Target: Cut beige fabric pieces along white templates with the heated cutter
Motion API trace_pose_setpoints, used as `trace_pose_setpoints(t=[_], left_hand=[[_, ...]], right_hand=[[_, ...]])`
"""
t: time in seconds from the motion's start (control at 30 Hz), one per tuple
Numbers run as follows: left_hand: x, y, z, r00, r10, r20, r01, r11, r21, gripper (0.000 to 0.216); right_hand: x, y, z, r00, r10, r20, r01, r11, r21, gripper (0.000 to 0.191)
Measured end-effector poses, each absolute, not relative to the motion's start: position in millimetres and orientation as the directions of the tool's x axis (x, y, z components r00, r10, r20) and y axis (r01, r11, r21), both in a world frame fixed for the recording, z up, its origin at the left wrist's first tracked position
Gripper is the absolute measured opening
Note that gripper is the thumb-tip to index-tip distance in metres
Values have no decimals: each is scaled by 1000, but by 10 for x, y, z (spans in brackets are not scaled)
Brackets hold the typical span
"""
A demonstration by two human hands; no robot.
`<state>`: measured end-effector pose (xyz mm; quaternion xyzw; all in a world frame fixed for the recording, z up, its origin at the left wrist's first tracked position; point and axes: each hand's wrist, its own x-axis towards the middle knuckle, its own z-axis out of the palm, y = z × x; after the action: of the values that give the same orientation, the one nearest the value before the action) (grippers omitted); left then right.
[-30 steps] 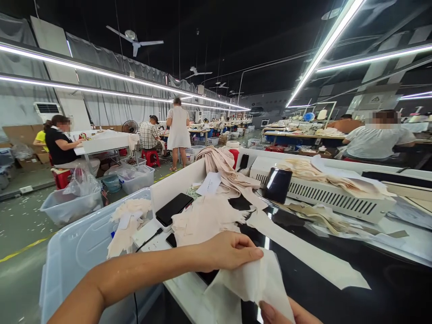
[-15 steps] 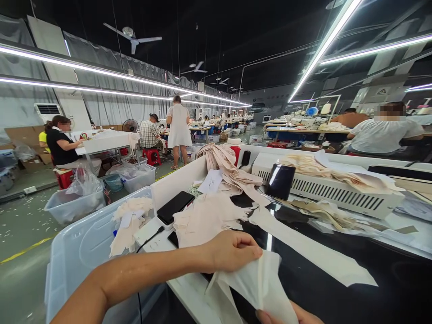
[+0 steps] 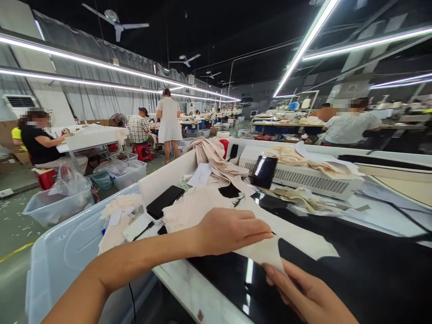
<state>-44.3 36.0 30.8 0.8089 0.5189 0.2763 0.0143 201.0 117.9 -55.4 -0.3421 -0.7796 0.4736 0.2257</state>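
Between my hands is a cream fabric piece (image 3: 266, 253), partly covered by my left forearm and hand. My left hand (image 3: 232, 229) is closed over its upper edge, fingers pressed together. The near corner is pinched by my right hand (image 3: 297, 285), thumb and fingers closed on it. Just behind lies another long cream fabric piece (image 3: 297, 227) with a notched end, flat on the glossy black tabletop (image 3: 364, 265). A pile of pale fabric pieces (image 3: 189, 204) sits beyond my left wrist.
A black phone (image 3: 165, 201) lies at the table's left edge, by a blue-white plastic bin (image 3: 67, 252). Toward the back are a black cup-like object (image 3: 265, 172), a vented white box (image 3: 303, 180) topped with fabric, and draped pink fabric (image 3: 216, 157). Several people work beyond.
Both hands have moved up and away from the table's near edge, carrying the fabric piece over the black surface. More of my right hand shows. The view has turned somewhat right.
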Motion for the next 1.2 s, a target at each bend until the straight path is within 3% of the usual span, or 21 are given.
trace_pose_setpoints(t=[0.1,0.13,0.2,0.53,0.73,0.87,1.03,1.13,1.2], left_hand=[[-386,309,83,567,710,418,786,-619,-16,40],[-359,289,-25,628,664,407,750,-655,-89,40],[-297,252,-243,698,606,380,694,-705,-150,36],[-205,160,-546,715,587,380,647,-762,-40,23],[-267,144,-604,713,539,448,606,-796,-7,24],[-288,147,-620,689,500,524,573,-819,28,28],[-328,133,-544,693,473,545,533,-844,56,28],[-352,129,-481,712,466,525,516,-854,59,25],[-350,127,-454,713,468,522,516,-855,62,26]], right_hand=[[2124,1351,-489,-639,683,353,357,671,-650,40],[2152,1379,-496,-659,626,416,392,758,-521,42],[2192,1396,-551,-665,611,430,441,785,-435,46],[2372,1536,-681,-706,519,482,573,819,-42,60],[2395,1348,-655,-723,400,563,544,832,107,82],[2346,1120,-614,-753,319,575,484,861,158,68],[2464,869,-286,-704,207,679,486,838,249,68],[2717,733,-31,-548,49,835,579,743,336,48],[2932,683,98,-333,-29,943,637,730,247,45]])
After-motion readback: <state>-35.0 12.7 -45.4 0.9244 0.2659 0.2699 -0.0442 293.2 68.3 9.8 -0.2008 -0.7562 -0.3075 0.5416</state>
